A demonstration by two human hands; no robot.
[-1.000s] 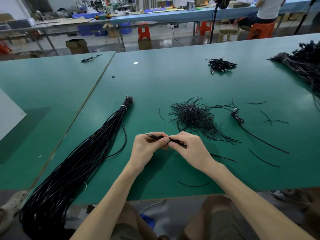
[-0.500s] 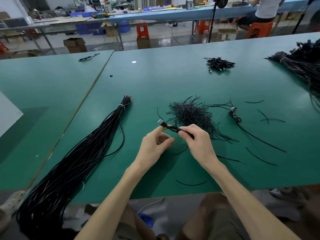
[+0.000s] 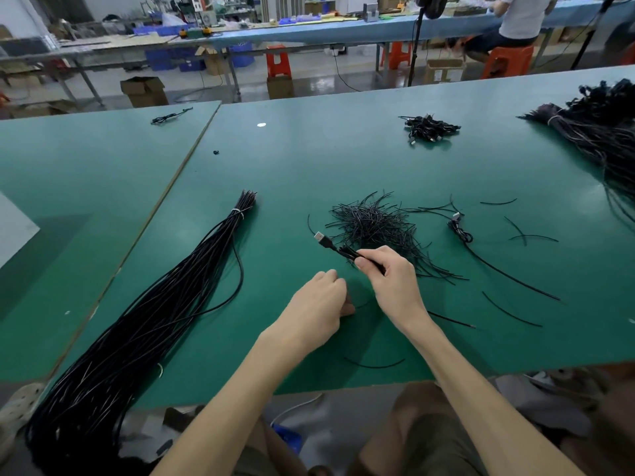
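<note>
Green bench (image 3: 309, 166), workshop floor and other benches behind. Landmark for these notes: the offcut pile (image 3: 372, 228) mid-bench.

- Well left of the pile: long cable bundle (image 3: 154, 321), tied near its far end, its tail hanging over the near edge. One strand bows out toward the pile. Your left forearm could hook it and drag the bundle.
- Near-left of the pile: your left hand (image 3: 318, 304), low over the bench, fingers curled under. You cannot tell from here whether it pinches anything.
- At the pile's near-left edge: the folded cable (image 3: 345, 252), with its USB plug (image 3: 320, 237) poking out up-left, off the bench.
- Your right hand (image 3: 391, 283) pinches the folds between thumb and fingers, just near of the pile. Only one hand is on it, so if the pinch eases the folds likely spring open. Held this close, they may also snag offcuts.
- Right of the pile: loose cable (image 3: 462, 235) with a connector. It is easy to mix up with yours.
</note>
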